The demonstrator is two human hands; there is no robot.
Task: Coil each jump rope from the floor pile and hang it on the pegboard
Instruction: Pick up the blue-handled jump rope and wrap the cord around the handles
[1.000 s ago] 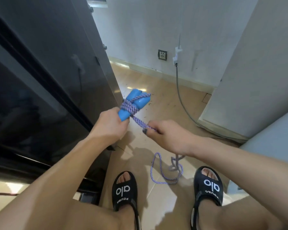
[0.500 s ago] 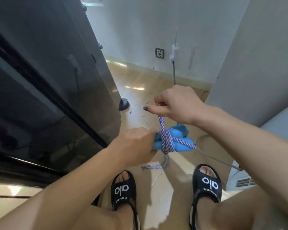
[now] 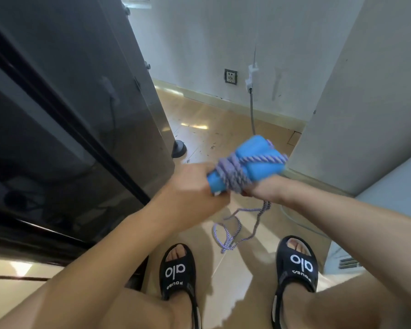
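Blue handles (image 3: 252,160) paired, held above floor between hands. We note left hand (image 3: 192,188) fingers curled round handle ends, anchoring bundle; right hand (image 3: 266,188) under it, grip on purple rope (image 3: 233,172) hidden. Tail (image 3: 235,231) hangs unwound, so we judge wrapping unfinished.

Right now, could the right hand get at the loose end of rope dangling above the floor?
Probably yes: the loose rope hangs just below the right hand with nothing between, though that hand seems busy on the wrapped blue handles.
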